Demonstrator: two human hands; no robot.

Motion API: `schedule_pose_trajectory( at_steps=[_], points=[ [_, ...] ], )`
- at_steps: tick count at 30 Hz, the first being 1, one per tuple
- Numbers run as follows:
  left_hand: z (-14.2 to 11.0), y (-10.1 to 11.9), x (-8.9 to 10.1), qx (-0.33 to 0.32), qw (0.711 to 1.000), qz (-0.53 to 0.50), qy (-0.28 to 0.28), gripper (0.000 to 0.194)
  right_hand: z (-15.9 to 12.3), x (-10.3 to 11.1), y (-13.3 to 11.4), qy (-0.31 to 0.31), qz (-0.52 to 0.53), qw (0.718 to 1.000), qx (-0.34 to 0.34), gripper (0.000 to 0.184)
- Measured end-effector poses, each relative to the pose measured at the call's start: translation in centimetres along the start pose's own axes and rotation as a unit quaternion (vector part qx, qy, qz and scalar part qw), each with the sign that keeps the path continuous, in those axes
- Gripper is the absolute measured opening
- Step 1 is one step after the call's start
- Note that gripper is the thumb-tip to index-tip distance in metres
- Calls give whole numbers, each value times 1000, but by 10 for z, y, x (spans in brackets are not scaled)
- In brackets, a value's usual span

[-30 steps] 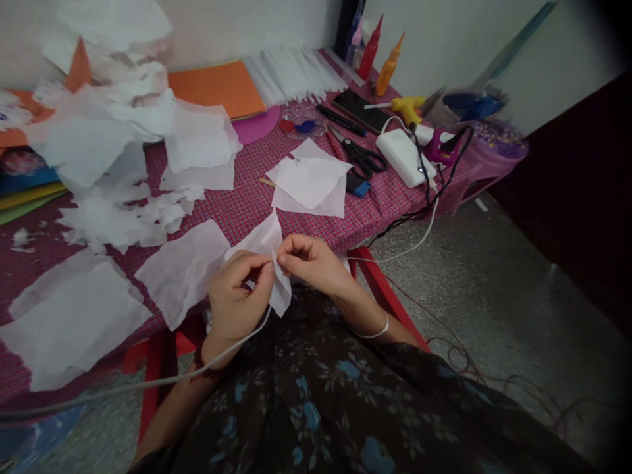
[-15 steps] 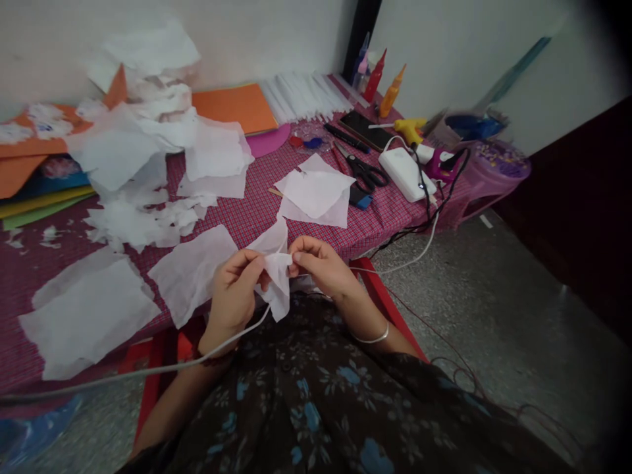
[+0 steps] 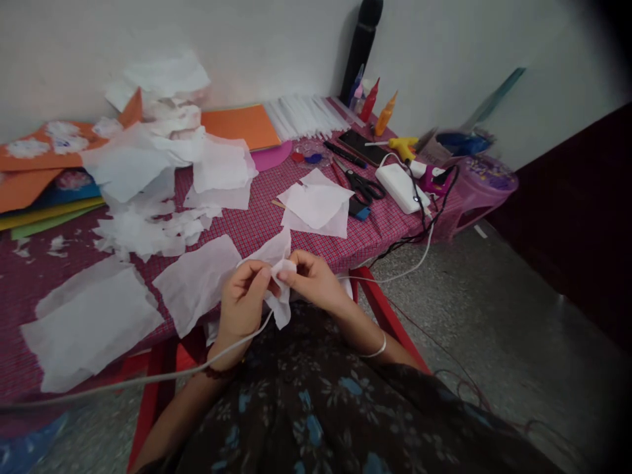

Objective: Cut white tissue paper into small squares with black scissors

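Note:
A thin white sheet of tissue paper [image 3: 280, 308] is bunched between my two hands at the table's front edge. My left hand [image 3: 244, 299] pinches its gathered middle with thumb and fingers. From the other side, my right hand [image 3: 313, 280] grips a fold of the same sheet, thumb on top. One corner of it sticks up behind my fingers. Just left of my hands lies a flat tissue sheet [image 3: 197, 283], with a larger stack of tissue [image 3: 93, 322] farther left. Beyond my right hand rest more tissue squares [image 3: 316, 204].
Scissors [image 3: 364, 186], a phone [image 3: 363, 146], a white power bank [image 3: 402, 187] and a yellow glue gun [image 3: 403, 146] lie at the right. Torn tissue [image 3: 143, 230] and coloured sheets [image 3: 239, 125] cover the left and back. A white cable [image 3: 148, 378] crosses over my left wrist.
My right hand has moved in closer to my left, and the tissue between them is more gathered. The camera view has tilted slightly upward.

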State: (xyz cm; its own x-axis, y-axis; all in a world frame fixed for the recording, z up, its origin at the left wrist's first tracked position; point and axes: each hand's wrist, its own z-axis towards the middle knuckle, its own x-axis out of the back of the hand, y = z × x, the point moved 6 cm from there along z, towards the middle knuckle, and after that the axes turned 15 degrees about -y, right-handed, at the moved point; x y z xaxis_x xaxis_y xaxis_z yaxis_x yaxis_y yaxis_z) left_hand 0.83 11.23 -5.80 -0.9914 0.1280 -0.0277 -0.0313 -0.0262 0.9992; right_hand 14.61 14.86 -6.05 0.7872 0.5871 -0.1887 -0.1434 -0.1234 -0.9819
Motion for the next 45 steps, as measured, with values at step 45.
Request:
schedule_pose_trajectory(
  at_steps=[45],
  points=[
    [-2,7,6,-65,972,213,72,14,-7,33,-10,145,-245,953,103,25]
  ],
)
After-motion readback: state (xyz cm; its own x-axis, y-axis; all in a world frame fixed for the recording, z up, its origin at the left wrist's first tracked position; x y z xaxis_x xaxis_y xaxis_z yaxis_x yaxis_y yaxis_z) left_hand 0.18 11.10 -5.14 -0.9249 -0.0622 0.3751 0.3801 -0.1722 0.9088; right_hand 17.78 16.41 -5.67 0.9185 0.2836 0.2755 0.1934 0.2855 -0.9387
